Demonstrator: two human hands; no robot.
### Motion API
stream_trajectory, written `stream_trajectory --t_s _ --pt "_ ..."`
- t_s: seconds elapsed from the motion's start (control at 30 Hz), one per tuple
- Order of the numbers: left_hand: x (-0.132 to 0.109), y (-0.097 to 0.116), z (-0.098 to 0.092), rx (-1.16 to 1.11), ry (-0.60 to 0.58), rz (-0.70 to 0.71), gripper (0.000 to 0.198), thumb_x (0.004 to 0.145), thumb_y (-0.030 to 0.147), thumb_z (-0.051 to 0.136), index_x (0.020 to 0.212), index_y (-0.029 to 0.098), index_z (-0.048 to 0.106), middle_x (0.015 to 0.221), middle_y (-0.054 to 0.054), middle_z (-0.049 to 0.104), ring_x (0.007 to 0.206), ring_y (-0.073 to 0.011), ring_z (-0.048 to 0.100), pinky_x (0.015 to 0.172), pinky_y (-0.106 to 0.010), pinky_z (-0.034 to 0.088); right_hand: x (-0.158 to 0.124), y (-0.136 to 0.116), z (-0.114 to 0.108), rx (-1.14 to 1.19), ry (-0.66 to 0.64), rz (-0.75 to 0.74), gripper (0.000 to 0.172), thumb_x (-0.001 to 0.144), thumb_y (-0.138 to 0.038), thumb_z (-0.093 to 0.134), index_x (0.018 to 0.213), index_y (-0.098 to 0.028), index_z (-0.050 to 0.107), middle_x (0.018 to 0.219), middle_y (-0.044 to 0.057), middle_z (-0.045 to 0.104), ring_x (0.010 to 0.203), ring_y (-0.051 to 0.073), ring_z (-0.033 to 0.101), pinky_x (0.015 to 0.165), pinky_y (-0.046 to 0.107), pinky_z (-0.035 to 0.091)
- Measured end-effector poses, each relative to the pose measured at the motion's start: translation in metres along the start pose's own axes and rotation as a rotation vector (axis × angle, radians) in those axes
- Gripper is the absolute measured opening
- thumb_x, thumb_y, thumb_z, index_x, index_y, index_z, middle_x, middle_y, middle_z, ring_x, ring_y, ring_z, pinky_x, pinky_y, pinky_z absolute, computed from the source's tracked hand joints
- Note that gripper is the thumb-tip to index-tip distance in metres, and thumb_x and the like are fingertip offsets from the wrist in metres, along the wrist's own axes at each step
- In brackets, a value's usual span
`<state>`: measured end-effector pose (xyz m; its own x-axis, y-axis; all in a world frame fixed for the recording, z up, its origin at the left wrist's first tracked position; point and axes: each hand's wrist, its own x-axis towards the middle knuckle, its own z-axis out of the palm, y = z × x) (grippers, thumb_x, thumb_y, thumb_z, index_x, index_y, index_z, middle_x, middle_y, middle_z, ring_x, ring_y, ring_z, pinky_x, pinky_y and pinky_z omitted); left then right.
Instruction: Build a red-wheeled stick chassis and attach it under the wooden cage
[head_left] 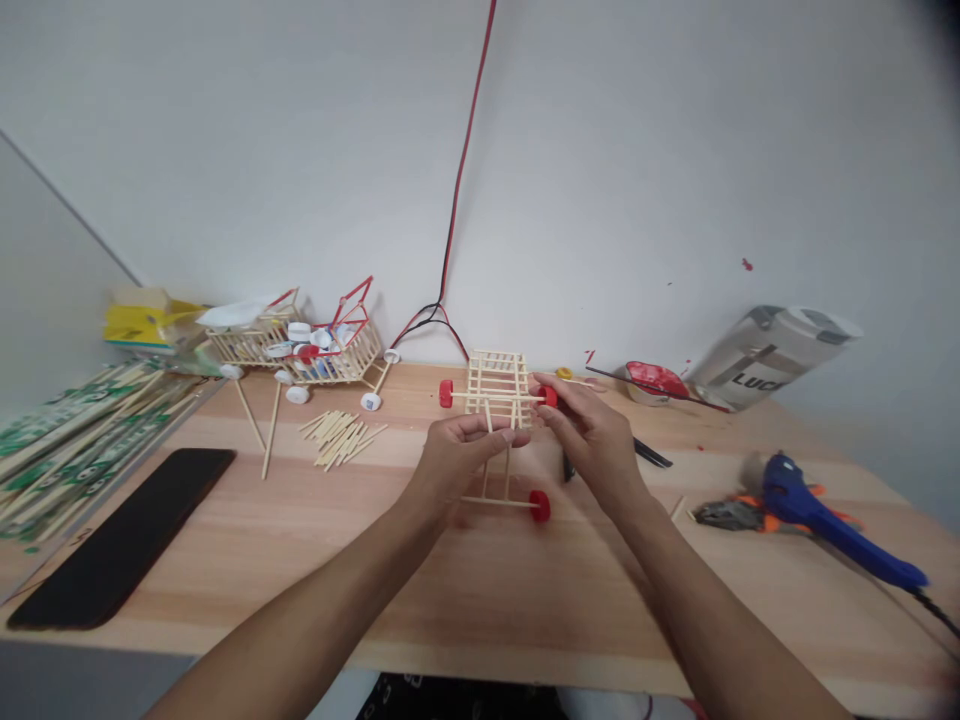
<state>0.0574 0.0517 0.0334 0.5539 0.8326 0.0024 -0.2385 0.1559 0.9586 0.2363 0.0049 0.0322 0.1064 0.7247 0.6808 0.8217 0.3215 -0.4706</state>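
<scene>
A small cart frame of thin wooden sticks (498, 372) is held up over the middle of the table. Three red caps show as wheels: one at the left (446, 393), one at the right (549, 397) and one at the lower right (539, 506). My left hand (469, 452) grips the frame's sticks, thumb on top, and covers part of its lower left. At the right wheel, my right hand (589, 428) has its thumb and fingers closed round the red cap and the axle end.
Two stick carts (330, 362) with white cap wheels stand at back left, near loose short sticks (339, 438). A black slab (124, 535) and packed sticks (82, 440) lie left. Right are a blue glue gun (832, 525), pliers (731, 513), a red-lined bowl (654, 380) and a bag (772, 355).
</scene>
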Motion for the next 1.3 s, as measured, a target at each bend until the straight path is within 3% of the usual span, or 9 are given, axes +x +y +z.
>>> stream_trajectory --t_s 1.3 --pt "-0.0028 0.0058 0.0032 0.007 0.024 -0.015 0.021 0.070 0.029 0.078 0.085 0.015 0.076 0.094 -0.011 0.076 0.095 -0.0229 0.069 0.099 -0.040 0.045 0.0003 -0.0005 -0.0001 0.013 -0.008 0.013 0.035 0.094 -0.035 0.050 0.126 -0.026 0.060 0.120 0.007 0.067 0.111 0.022 0.062 0.094 0.039 0.049"
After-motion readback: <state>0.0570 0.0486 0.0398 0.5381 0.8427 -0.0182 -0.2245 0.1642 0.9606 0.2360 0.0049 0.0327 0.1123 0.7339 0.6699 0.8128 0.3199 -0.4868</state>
